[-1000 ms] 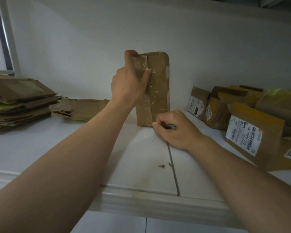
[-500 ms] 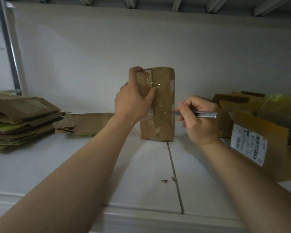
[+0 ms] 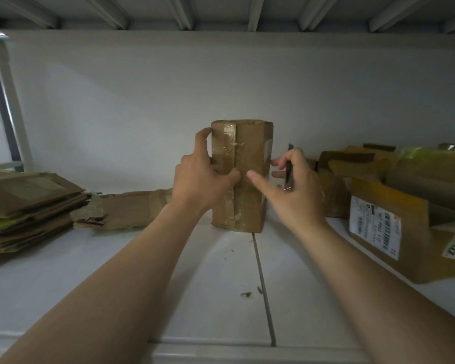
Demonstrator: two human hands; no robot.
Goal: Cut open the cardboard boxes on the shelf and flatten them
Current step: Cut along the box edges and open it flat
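Observation:
A small brown cardboard box point(image 3: 250, 153), wrapped in clear tape, stands upright on the white shelf point(image 3: 208, 285) near the back wall. My left hand point(image 3: 200, 177) grips its left side, thumb on the taped front seam. My right hand point(image 3: 292, 190) is at the box's right side, its thumb lying across the front and fingertips by the right edge. The same hand holds a slim metal cutter point(image 3: 289, 166) upright against its palm.
A pile of flattened cardboard point(image 3: 24, 206) lies at the left, with another flattened piece point(image 3: 126, 208) beside it. Several unopened boxes, one with a white barcode label point(image 3: 373, 227), crowd the right. A seam point(image 3: 260, 279) runs down the shelf; cardboard scraps lie by it.
My right hand has turned the cutter from pointing at the box to upright and laid its thumb across the front. My left hand slid lower down the box's left side.

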